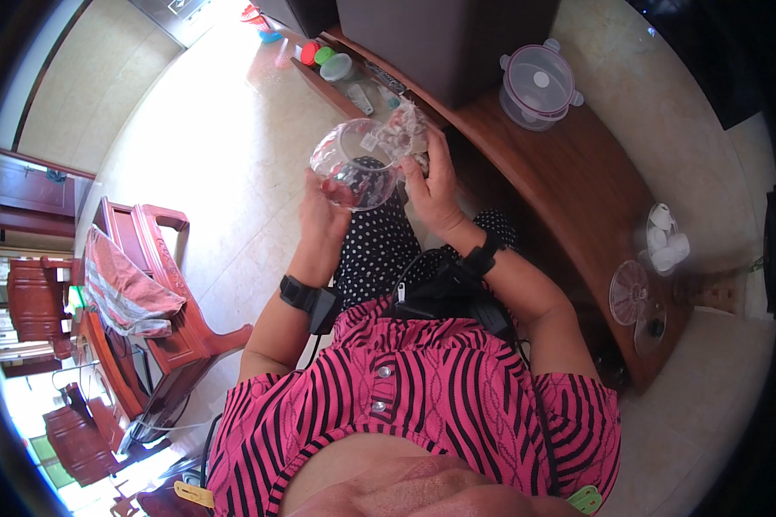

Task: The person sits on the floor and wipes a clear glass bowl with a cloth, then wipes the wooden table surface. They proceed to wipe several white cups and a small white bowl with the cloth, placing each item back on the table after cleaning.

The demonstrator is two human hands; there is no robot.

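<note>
My left hand [324,207] holds a clear round bowl or jar [355,165] by its side, its opening turned toward the right. In my right hand [434,184] is a crumpled, frayed cloth [404,132], held at the rim of the clear vessel. Red patches show on or through the vessel's wall; whether they are pattern or contents I cannot tell. Beyond both hands an open drawer [330,87] holds jars with red, green and pale lids.
On the brown wooden cabinet top [556,174] stand a clear lidded container [538,87], white cups [666,242] on a tray and glass lids [629,293]. A carved wooden chair [187,323] with a striped towel [126,284] is at the left. Red and blue plastic items [258,22] lie farther off.
</note>
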